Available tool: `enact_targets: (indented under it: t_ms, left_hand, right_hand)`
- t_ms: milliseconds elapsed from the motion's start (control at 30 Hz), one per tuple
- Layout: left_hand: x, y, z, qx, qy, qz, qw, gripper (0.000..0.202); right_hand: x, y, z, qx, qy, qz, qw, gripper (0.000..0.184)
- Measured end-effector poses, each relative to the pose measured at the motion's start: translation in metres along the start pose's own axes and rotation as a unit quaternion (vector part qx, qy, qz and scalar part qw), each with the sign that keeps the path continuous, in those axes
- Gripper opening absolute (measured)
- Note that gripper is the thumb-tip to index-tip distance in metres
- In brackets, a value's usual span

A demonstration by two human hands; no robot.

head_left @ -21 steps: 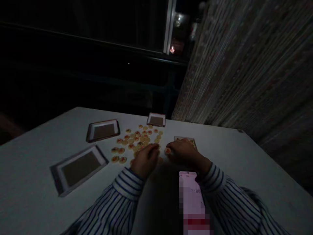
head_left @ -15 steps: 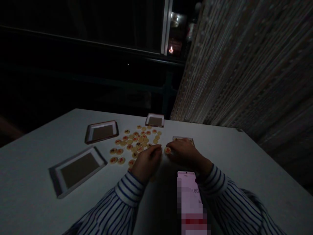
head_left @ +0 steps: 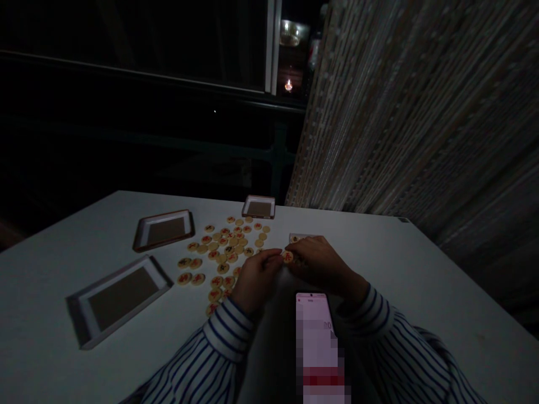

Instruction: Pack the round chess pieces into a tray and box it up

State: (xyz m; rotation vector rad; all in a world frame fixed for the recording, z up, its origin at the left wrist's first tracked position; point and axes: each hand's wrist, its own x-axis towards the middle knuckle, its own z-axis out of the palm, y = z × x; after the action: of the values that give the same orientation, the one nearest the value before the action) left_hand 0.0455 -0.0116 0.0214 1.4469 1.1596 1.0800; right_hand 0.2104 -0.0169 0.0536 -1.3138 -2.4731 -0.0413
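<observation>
Across the dim table, the right hand pinches a red-marked disc.

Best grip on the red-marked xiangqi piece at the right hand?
Likely its left rim, pinched from the left: the round xiangqi piece shows its marked face to the camera, and the right hand is against its right side. The left hand is close to that rim.

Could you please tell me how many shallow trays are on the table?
4: the near-left tray, the mid-left tray just beyond it, the far-middle tray past the scattered discs, and a fourth tray partly hidden by the right hand.
</observation>
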Motion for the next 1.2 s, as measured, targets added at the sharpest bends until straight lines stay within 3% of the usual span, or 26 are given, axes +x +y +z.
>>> enact_targets:
  t_ms: [300, 567, 800, 1000, 1200]
  left_hand:
    - [0.004, 0.015, 0.014, -0.061, -0.003, -0.039, 0.997, 0.029]
    - [0.011, 0.015, 0.032, -0.112, 0.025, -0.040, 0.993, 0.024]
    - [0.010, 0.015, 0.040, -0.072, 0.045, -0.029, 0.996, 0.023]
    - [0.012, 0.006, 0.043, -0.079, 0.007, -0.017, 0.997, 0.030]
    - [0.011, -0.004, 0.045, -0.009, 0.015, 0.018, 1.000, 0.033]
  right_hand:
    - [-0.006, 0.008, -0.005, 0.007, 0.026, 0.008, 1.000, 0.027]
    - [-0.010, 0.021, -0.011, 0.015, 0.034, 0.005, 0.999, 0.027]
    - [-0.011, 0.029, -0.013, 0.017, 0.023, 0.005, 1.000, 0.029]
    - [-0.012, 0.032, -0.018, 0.023, 0.005, 0.006, 1.000, 0.024]
    - [-0.014, 0.044, -0.017, -0.009, 0.002, 0.017, 1.000, 0.028]
